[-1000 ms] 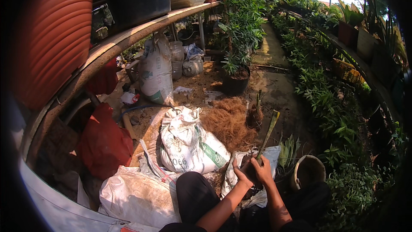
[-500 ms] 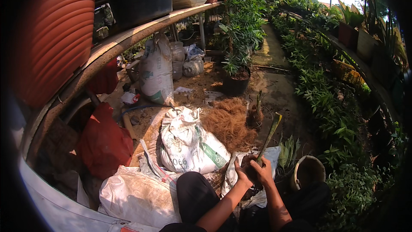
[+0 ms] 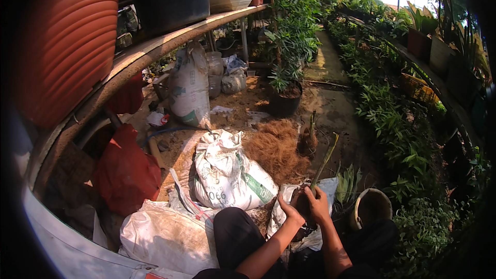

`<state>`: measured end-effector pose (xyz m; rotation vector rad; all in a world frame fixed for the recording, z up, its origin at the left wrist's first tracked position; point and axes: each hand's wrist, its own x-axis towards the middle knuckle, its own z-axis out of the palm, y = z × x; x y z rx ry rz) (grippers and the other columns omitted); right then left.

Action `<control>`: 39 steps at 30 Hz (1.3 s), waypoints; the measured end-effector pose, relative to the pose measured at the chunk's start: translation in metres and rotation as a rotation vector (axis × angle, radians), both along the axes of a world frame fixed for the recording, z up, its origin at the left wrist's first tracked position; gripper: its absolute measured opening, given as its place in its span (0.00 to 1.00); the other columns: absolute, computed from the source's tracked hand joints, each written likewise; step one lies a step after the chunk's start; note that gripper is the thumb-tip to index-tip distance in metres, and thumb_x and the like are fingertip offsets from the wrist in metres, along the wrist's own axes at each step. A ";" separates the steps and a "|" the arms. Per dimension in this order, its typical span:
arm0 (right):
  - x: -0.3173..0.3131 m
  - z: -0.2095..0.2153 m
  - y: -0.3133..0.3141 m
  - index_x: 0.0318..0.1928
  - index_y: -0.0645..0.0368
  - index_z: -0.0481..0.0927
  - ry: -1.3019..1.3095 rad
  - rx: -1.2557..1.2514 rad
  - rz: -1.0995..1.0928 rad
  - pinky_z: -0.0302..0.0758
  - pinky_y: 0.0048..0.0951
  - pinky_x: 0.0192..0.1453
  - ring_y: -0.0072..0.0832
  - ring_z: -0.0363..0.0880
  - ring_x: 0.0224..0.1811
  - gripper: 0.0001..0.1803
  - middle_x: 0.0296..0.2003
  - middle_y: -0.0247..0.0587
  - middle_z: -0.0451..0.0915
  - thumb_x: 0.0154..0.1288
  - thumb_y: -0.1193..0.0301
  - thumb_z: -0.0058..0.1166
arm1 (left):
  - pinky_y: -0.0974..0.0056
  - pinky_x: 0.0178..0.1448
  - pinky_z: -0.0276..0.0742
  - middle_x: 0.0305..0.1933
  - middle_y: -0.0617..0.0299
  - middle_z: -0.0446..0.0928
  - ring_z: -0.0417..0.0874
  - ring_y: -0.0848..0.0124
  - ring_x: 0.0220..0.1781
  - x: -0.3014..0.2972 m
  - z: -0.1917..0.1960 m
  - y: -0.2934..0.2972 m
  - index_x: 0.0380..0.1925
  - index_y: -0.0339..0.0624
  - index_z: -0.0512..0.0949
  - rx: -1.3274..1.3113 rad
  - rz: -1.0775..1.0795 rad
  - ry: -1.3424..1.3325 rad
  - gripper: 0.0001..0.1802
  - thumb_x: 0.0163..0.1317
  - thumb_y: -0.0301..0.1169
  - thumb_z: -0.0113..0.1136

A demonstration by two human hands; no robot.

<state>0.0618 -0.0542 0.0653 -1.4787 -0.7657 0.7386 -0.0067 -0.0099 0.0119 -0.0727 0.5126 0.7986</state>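
Between my two hands is a dark root ball [image 3: 302,202] with a cut green stem [image 3: 325,163] rising from it, tilted to the upper right. My left hand [image 3: 291,213] cups its left side, and my right hand [image 3: 318,204] wraps round its right side near the stem's base. Shade hides part of the ball and some fingertips. Beneath it lies a spread white sack [image 3: 328,186] with dark soil on it. A heap of brown fibre [image 3: 277,150] sits just beyond, beside another stemmed root ball [image 3: 308,144].
A tied white sack [image 3: 219,168] stands left of my hands, with a soiled sack [image 3: 165,237] nearer me. A round pot [image 3: 357,212] sits at right beside loose leaves [image 3: 348,185]. Farther off are a potted shrub [image 3: 284,104], a pipe-edged shelf [image 3: 170,44] and rows of plants [image 3: 385,111].
My right hand has shifted slightly round the root ball, its fingers now more upright. The stem has turned and its cut top shows narrower. My left hand stays on the ball.
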 end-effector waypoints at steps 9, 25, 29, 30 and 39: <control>-0.002 -0.004 -0.003 0.38 0.62 0.79 0.243 0.158 0.157 0.75 0.25 0.41 0.22 0.79 0.34 0.11 0.35 0.35 0.81 0.61 0.68 0.63 | 0.52 0.66 0.68 0.58 0.54 0.76 0.75 0.56 0.60 -0.001 -0.019 0.001 0.57 0.41 0.74 -0.002 -0.121 -0.165 0.54 0.53 0.78 0.28; -0.014 0.018 0.008 0.47 0.63 0.79 0.064 0.014 0.000 0.73 0.22 0.50 0.20 0.78 0.42 0.17 0.42 0.38 0.83 0.69 0.60 0.58 | 0.56 0.68 0.64 0.59 0.54 0.75 0.74 0.57 0.61 -0.007 0.021 0.005 0.56 0.39 0.73 -0.046 0.007 -0.009 0.52 0.56 0.75 0.29; -0.012 0.015 0.013 0.49 0.66 0.77 -0.028 0.145 0.143 0.74 0.24 0.50 0.23 0.79 0.43 0.19 0.46 0.43 0.81 0.67 0.62 0.60 | 0.56 0.65 0.69 0.54 0.56 0.78 0.77 0.59 0.57 -0.014 0.020 0.008 0.54 0.41 0.75 0.063 -0.044 -0.224 0.46 0.59 0.71 0.35; -0.020 0.020 0.015 0.48 0.65 0.78 0.068 0.177 0.151 0.74 0.24 0.49 0.23 0.79 0.41 0.18 0.44 0.42 0.81 0.66 0.63 0.60 | 0.57 0.63 0.70 0.52 0.57 0.78 0.78 0.59 0.56 -0.008 0.008 0.013 0.54 0.43 0.76 0.040 0.030 -0.257 0.46 0.58 0.72 0.34; -0.040 0.027 0.027 0.36 0.59 0.78 0.189 0.007 0.126 0.74 0.23 0.34 0.21 0.77 0.28 0.10 0.28 0.33 0.79 0.62 0.68 0.62 | 0.55 0.63 0.67 0.55 0.59 0.76 0.75 0.58 0.58 -0.033 0.043 0.012 0.56 0.48 0.75 -0.048 -0.029 0.020 0.49 0.54 0.76 0.34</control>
